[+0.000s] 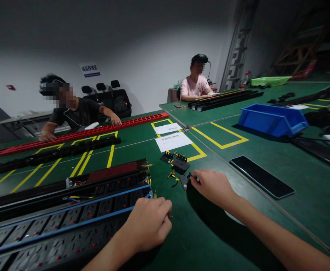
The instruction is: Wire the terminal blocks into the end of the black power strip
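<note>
the blue-edged socket strip [71, 216] spans the lower left. my left hand [150, 226], lower centre, curls by its end (whether around anything, i can't tell). my right hand [213, 186], right of centre, is half closed, fingertips touching a small black plate [184, 182] just to its left; any grip is hidden.

Left hand [150, 225] curled (right hand [213, 187] outstretched)

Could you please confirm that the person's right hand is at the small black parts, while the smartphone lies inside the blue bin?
Not quite: the smartphone is not inside the blue bin but on the green tabletop, as the head view shows. The right hand is indeed at the small black parts.
</note>
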Available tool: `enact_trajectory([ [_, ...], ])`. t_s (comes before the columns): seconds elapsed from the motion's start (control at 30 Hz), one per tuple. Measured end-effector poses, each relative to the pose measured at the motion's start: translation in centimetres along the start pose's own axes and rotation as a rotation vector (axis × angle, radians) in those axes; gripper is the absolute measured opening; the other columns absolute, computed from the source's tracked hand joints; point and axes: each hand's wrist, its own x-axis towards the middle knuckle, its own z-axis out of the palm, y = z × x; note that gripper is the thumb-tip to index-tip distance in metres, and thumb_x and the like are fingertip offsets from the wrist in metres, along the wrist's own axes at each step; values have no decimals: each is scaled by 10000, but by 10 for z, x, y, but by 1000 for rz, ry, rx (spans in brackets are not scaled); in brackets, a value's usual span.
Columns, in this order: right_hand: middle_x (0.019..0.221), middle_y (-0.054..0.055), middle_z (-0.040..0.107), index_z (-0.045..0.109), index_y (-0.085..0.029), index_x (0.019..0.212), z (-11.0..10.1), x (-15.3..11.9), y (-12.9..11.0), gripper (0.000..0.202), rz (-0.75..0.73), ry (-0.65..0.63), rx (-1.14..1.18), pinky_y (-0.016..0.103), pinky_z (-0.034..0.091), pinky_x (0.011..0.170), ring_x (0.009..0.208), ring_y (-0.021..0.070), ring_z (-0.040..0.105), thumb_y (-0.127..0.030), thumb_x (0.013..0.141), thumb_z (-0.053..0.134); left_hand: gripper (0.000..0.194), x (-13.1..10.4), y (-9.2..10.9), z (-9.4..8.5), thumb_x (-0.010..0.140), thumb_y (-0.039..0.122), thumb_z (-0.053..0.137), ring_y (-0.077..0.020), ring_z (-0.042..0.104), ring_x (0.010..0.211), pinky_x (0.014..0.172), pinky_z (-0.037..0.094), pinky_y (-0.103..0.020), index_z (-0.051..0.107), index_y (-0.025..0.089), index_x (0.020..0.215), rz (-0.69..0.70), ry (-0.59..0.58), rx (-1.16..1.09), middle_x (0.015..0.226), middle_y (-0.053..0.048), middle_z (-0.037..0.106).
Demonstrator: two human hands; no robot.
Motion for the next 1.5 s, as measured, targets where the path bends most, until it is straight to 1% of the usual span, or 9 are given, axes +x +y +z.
enact_trajectory([
  [0.1, 712, 86, 694, 667, -205, 768, 0, -3, -2, 250, -8, -43, 34, 324, 151, 536, 559, 178, 584, -280, 969, 540, 107, 0, 0, 0, 862, 190, 479, -202, 615, 747, 621, 340, -320, 570, 226, 906, -7, -3, 3, 879, -17, 686],
  [0.2, 683, 50, 683, 661, -215, 758, 1, -6, -5, 229, -37, -44, 121, 314, 164, 535, 579, 180, 601, -328, 939, 578, 110, 0, 0, 1, 864, 187, 480, -199, 615, 747, 619, 335, -314, 572, 226, 910, -7, 0, 6, 879, -18, 687],
  [0.37, 801, 23, 740, 687, -253, 1069, 2, -4, -3, 199, -56, 77, 226, 296, 215, 548, 668, 203, 662, -364, 972, 552, 104, 0, 0, 1, 862, 190, 485, -200, 616, 742, 616, 333, -320, 570, 228, 908, -4, 1, 4, 872, -14, 684],
  [0.43, 852, 27, 754, 699, -267, 1115, 4, -3, -2, 218, -82, 89, 262, 293, 243, 558, 709, 207, 679, -348, 981, 547, 106, 0, 0, 0, 858, 188, 486, -200, 616, 737, 613, 329, -323, 570, 230, 907, -7, -2, 2, 870, -11, 684],
  [0.63, 822, 45, 759, 760, -257, 912, 6, -4, -4, 202, -134, 36, 231, 296, 256, 563, 692, 197, 668, -231, 940, 562, 107, -1, 1, -1, 855, 192, 493, -200, 611, 729, 603, 313, -324, 576, 230, 912, -14, -3, 4, 865, -11, 679],
  [0.77, 746, 39, 734, 729, -242, 848, 5, -6, -5, 157, -133, -17, 250, 290, 229, 556, 645, 187, 638, -255, 917, 589, 103, -1, 2, -1, 858, 196, 495, -200, 610, 732, 600, 309, -323, 578, 229, 910, -16, -8, 3, 865, -13, 680],
  [1.13, 609, 16, 640, 624, -208, 656, 4, -10, -13, 241, -205, -81, 262, 303, 174, 545, 538, 129, 505, -282, 885, 608, 92, -1, 1, 1, 855, 194, 496, -196, 602, 720, 598, 305, -320, 572, 226, 894, -20, 8, 4, 853, -12, 673],
  [1.33, 651, -19, 666, 693, -225, 858, -6, -11, -7, 51, -305, -212, 335, 282, 200, 554, 575, 133, 545, -265, 878, 671, 90, 0, 2, 0, 857, 191, 493, -193, 601, 728, 604, 311, -316, 570, 224, 893, -20, -6, 2, 855, -19, 672],
  [1.5, 687, -29, 683, 675, -236, 997, -12, -9, 4, 238, -356, -288, 363, 283, 214, 545, 613, 163, 584, -328, 815, 798, 80, 1, 2, -1, 868, 200, 484, -199, 608, 737, 612, 331, -323, 556, 228, 889, -24, -19, 11, 861, -17, 674],
])
